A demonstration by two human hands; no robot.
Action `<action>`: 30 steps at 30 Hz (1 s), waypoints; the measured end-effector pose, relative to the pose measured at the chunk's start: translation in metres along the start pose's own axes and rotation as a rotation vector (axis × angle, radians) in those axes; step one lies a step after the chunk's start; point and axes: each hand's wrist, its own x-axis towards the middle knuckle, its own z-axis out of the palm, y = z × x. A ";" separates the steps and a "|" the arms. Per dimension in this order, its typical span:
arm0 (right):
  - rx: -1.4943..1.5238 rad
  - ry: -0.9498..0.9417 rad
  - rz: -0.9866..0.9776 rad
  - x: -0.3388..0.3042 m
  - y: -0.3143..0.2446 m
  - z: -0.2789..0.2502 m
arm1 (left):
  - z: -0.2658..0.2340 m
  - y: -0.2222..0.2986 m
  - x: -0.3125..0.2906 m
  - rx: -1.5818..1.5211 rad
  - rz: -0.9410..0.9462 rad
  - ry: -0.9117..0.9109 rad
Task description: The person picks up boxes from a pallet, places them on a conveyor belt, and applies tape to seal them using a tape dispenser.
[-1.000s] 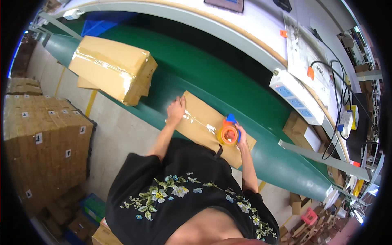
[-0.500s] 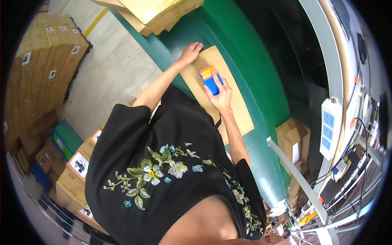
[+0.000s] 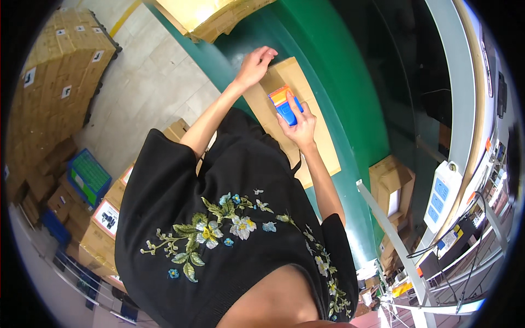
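Observation:
A long, flat brown carton [image 3: 322, 150] lies at a slant on the green work surface in front of me. My right hand [image 3: 301, 127] is closed around a blue and orange tape dispenser [image 3: 289, 109], its orange end pointing away from me. The dispenser is over the carton's far half; whether it touches the cardboard I cannot tell. By the carton's far left corner, my left hand [image 3: 256, 66] holds nothing, its fingers loosely bent and partly apart.
Another carton [image 3: 219, 22] stands at the far end of the green surface [image 3: 350, 93]. Boxes [image 3: 391, 186] and a metal bar [image 3: 385, 218] lie to the right, beside a white power strip [image 3: 443, 191]. Stacked cartons [image 3: 60, 82] and a blue-green crate [image 3: 89, 177] are on the left.
My left hand has lifted slightly at the carton's corner, and its fingers have spread a little. The right hand keeps hold of the tape dispenser in nearly the same place. The view has shifted slightly.

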 end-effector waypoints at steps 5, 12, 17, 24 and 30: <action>-0.033 -0.008 -0.005 0.000 -0.001 -0.001 | -0.023 0.023 -0.013 -0.033 -0.538 -0.630; -0.044 -0.039 0.025 0.005 -0.008 -0.007 | -0.008 -0.010 -0.027 -0.205 -0.505 -0.526; -0.063 -0.051 0.035 0.007 -0.010 -0.010 | 0.002 -0.023 -0.029 -0.195 -0.526 -0.421; -0.108 -0.168 0.143 -0.050 0.008 -0.050 | -0.071 -0.006 0.026 0.063 -0.463 -0.310; -0.130 -0.156 0.255 -0.072 0.005 -0.055 | -0.033 -0.013 0.025 0.074 -0.412 -0.301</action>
